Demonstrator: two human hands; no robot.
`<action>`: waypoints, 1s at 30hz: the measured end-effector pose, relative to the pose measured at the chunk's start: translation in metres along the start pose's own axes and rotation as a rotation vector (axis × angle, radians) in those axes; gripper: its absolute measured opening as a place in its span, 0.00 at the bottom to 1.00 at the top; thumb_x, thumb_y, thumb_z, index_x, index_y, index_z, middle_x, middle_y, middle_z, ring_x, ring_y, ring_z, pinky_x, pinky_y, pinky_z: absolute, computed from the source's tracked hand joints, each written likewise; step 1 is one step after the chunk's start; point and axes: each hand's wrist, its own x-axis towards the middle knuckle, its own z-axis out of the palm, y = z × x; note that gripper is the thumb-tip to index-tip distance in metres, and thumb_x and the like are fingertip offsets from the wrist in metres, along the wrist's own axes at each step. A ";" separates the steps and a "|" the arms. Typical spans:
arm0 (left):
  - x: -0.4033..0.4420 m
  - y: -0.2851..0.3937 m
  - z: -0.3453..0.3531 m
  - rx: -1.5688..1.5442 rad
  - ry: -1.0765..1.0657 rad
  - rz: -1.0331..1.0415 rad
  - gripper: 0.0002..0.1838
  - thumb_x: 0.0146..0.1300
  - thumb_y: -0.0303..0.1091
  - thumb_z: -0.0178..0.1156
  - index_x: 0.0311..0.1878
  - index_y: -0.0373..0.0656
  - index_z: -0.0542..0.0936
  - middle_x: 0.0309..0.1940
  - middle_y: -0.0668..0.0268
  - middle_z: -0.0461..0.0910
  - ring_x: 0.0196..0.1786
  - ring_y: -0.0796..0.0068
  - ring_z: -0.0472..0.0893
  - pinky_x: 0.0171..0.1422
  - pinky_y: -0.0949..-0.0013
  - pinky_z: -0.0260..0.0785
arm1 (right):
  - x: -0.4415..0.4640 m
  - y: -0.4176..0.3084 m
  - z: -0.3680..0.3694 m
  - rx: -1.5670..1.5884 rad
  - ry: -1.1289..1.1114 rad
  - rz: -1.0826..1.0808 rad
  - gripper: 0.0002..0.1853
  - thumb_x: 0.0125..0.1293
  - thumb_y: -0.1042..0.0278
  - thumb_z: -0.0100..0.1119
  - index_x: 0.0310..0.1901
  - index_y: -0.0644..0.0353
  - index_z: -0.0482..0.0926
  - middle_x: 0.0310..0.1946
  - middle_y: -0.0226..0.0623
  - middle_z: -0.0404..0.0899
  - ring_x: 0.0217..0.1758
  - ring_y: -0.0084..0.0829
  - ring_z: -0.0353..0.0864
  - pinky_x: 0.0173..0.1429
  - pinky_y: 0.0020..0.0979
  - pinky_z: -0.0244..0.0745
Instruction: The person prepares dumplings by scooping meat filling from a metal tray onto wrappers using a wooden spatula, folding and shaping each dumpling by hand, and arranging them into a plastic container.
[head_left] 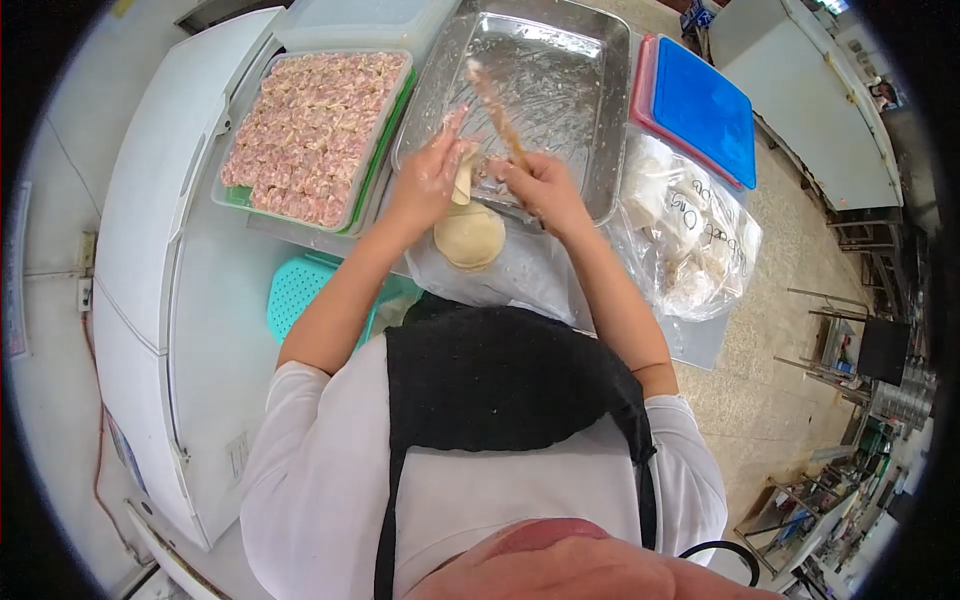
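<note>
A pale dough wrapper lies against the fingers of my left hand, which are closed round it. My right hand grips a wooden stick whose far end is smeared with meat filling. Just below both hands a stack of round dough wrappers rests on a plastic sheet. Beyond them is a metal tray, its bottom streaked with filling residue. To the left, a clear container holds rows of pink, meat-filled dumplings.
A blue-lidded container stands right of the metal tray, with plastic bags bearing handwriting below it. A turquoise perforated basket sits low beside my left forearm. A white freezer is at the left.
</note>
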 end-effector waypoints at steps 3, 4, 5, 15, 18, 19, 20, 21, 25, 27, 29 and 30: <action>-0.008 0.004 0.022 -0.005 0.101 0.022 0.25 0.72 0.31 0.47 0.72 0.43 0.61 0.51 0.49 0.80 0.55 0.50 0.80 0.56 0.62 0.71 | 0.010 0.013 0.015 0.052 0.034 -0.061 0.13 0.62 0.59 0.62 0.34 0.63 0.81 0.19 0.20 0.71 0.24 0.13 0.65 0.26 0.23 0.59; -0.009 0.001 0.024 -0.004 0.102 0.019 0.25 0.72 0.31 0.47 0.72 0.43 0.61 0.51 0.49 0.80 0.55 0.50 0.80 0.56 0.62 0.71 | 0.010 0.014 0.016 0.053 0.032 -0.060 0.13 0.62 0.59 0.62 0.34 0.63 0.81 0.19 0.20 0.71 0.24 0.13 0.65 0.26 0.23 0.59; -0.010 -0.001 0.025 -0.040 0.120 0.058 0.25 0.73 0.32 0.45 0.72 0.40 0.61 0.52 0.51 0.80 0.56 0.56 0.79 0.59 0.65 0.70 | 0.010 0.015 0.018 0.121 0.041 -0.063 0.12 0.62 0.60 0.62 0.34 0.63 0.81 0.20 0.21 0.72 0.24 0.13 0.66 0.27 0.23 0.60; 0.006 -0.014 -0.033 -1.309 0.223 -0.297 0.21 0.74 0.34 0.45 0.67 0.37 0.64 0.59 0.40 0.72 0.60 0.53 0.76 0.63 0.55 0.72 | 0.022 0.030 -0.008 -0.092 0.007 -0.134 0.10 0.66 0.64 0.60 0.35 0.63 0.79 0.20 0.26 0.73 0.22 0.16 0.70 0.27 0.22 0.64; -0.001 -0.013 -0.066 -1.495 0.091 -0.224 0.21 0.73 0.35 0.48 0.65 0.39 0.66 0.61 0.45 0.72 0.60 0.57 0.77 0.63 0.57 0.73 | 0.024 0.014 -0.043 -0.542 0.023 -0.046 0.14 0.64 0.58 0.59 0.39 0.62 0.82 0.24 0.41 0.80 0.27 0.34 0.79 0.34 0.37 0.72; -0.004 -0.004 -0.077 -0.861 0.068 -0.046 0.20 0.70 0.33 0.50 0.64 0.42 0.69 0.62 0.48 0.72 0.59 0.58 0.77 0.61 0.59 0.73 | 0.028 0.013 -0.053 -0.543 0.025 -0.043 0.14 0.64 0.58 0.59 0.39 0.62 0.82 0.24 0.41 0.80 0.27 0.34 0.79 0.34 0.37 0.72; -0.005 0.003 -0.087 -0.226 0.040 0.123 0.20 0.68 0.30 0.52 0.63 0.44 0.71 0.63 0.52 0.72 0.59 0.59 0.78 0.60 0.60 0.74 | 0.034 0.012 -0.063 -0.792 0.057 -0.053 0.14 0.65 0.57 0.57 0.40 0.60 0.83 0.28 0.44 0.81 0.31 0.41 0.81 0.38 0.41 0.74; -0.008 0.004 -0.098 -0.230 0.037 0.125 0.20 0.68 0.30 0.52 0.63 0.44 0.71 0.63 0.52 0.72 0.59 0.59 0.78 0.60 0.60 0.74 | 0.036 0.011 -0.069 -1.042 0.088 -0.063 0.15 0.65 0.56 0.55 0.40 0.58 0.83 0.31 0.47 0.82 0.35 0.48 0.83 0.41 0.46 0.75; -0.012 0.032 -0.127 0.687 -0.064 0.443 0.23 0.59 0.25 0.59 0.58 0.50 0.78 0.60 0.57 0.75 0.54 0.59 0.80 0.52 0.63 0.75 | 0.020 0.035 -0.049 -1.287 -0.181 -0.116 0.15 0.65 0.54 0.53 0.36 0.54 0.84 0.32 0.46 0.83 0.38 0.49 0.83 0.43 0.47 0.77; -0.010 0.044 -0.132 0.554 0.027 0.596 0.23 0.56 0.24 0.61 0.56 0.52 0.80 0.58 0.57 0.76 0.53 0.57 0.80 0.50 0.63 0.76 | 0.013 0.001 -0.044 -1.327 -0.201 -0.144 0.15 0.65 0.54 0.53 0.36 0.54 0.84 0.31 0.46 0.83 0.38 0.49 0.83 0.43 0.48 0.77; -0.010 0.046 -0.134 0.556 0.182 0.527 0.17 0.57 0.23 0.59 0.50 0.46 0.83 0.49 0.58 0.81 0.48 0.62 0.82 0.54 0.63 0.76 | 0.021 -0.010 -0.050 -1.287 -0.185 -0.164 0.16 0.66 0.53 0.52 0.34 0.54 0.84 0.33 0.46 0.83 0.37 0.48 0.82 0.42 0.48 0.76; -0.010 0.046 -0.134 0.558 0.182 0.521 0.17 0.57 0.23 0.59 0.50 0.46 0.83 0.49 0.58 0.81 0.48 0.62 0.82 0.54 0.63 0.76 | 0.034 -0.006 -0.052 -1.286 -0.191 -0.165 0.16 0.66 0.53 0.52 0.34 0.54 0.84 0.33 0.46 0.83 0.37 0.48 0.82 0.42 0.48 0.76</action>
